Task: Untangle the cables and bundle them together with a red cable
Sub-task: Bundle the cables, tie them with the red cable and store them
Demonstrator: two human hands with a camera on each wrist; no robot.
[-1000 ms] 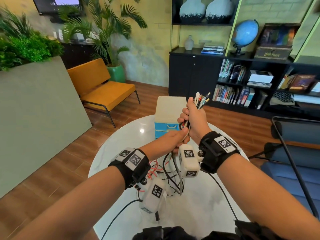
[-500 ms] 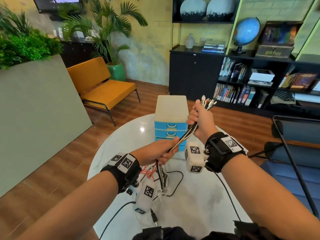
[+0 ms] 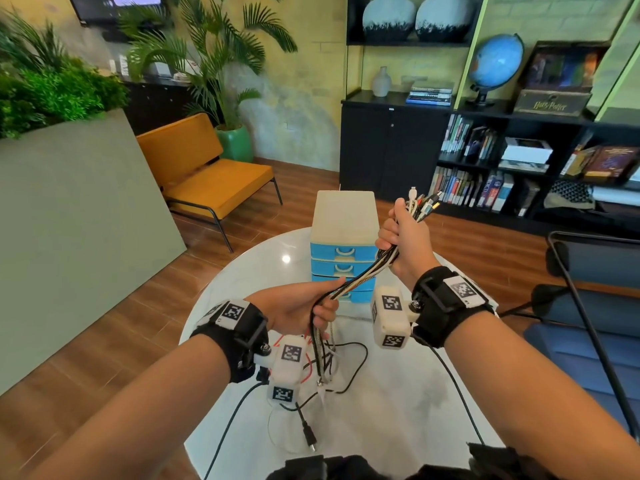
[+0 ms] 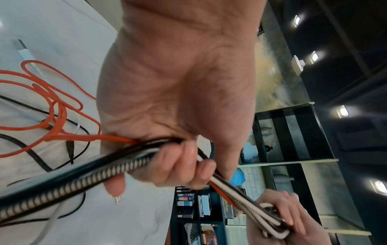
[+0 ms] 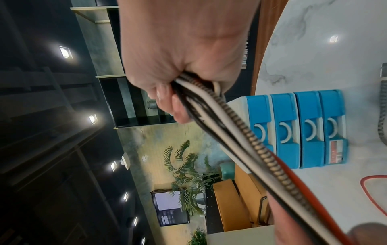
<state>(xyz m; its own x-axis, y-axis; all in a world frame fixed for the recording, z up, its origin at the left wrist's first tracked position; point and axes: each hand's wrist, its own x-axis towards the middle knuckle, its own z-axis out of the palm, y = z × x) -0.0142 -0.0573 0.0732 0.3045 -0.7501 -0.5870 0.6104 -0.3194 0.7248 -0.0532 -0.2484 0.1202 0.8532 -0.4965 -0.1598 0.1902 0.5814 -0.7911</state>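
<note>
Round marble table (image 3: pixel 398 427), hands gripping cables (image 3: pixel 360 277) above centre

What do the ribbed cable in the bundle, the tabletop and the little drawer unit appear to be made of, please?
Ribbed cable: probably a metal spring sheath; tight coils glint silver.
Tabletop: glossy white with grey veins and a lamp's reflection, so marble or an imitation.
Drawer unit: most likely moulded plastic; smooth cream shell, bright blue drawer fronts with cream handles.

Wooden floor (image 3: pixel 114 327), orange bench (image 3: pixel 207 174), black bookshelves (image 3: pixel 502 161), round marble table (image 3: pixel 398 410).
</note>
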